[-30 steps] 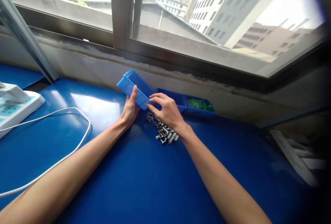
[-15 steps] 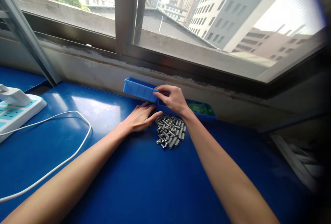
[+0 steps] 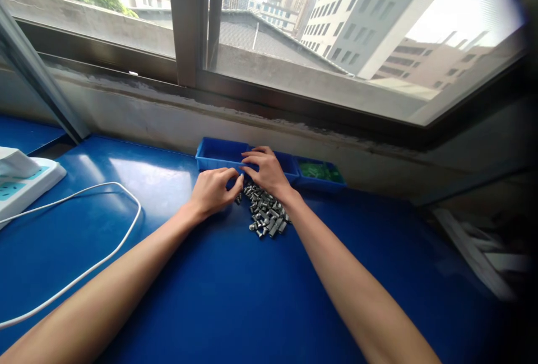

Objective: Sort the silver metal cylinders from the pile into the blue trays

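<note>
A blue plastic bin (image 3: 221, 155) sits upright near the wall, its inside visible. My right hand (image 3: 268, 173) bends over its right end, the fingers over the rim and the thumb at the front wall. Just in front of this bin is my left hand (image 3: 215, 190), fingers curled and thumb near the index tip; whatever lies between them is hidden. Below and between my hands lies a pile of small metal cylindrical parts (image 3: 269, 213), partly covered by my right hand. A few more pieces show beside my left fingertips.
To the right, another blue bin (image 3: 321, 185) holds green material (image 3: 317, 171). A white power strip (image 3: 46, 169) and a looping white cable (image 3: 137, 207) lie at left on the blue table (image 3: 235, 297). Behind stand a low wall and a window frame (image 3: 269, 92).
The raised, tilted blue bin has come down level beside the others, with my right hand still at its end. My left hand has curled its outstretched fingers and shifted slightly left.
</note>
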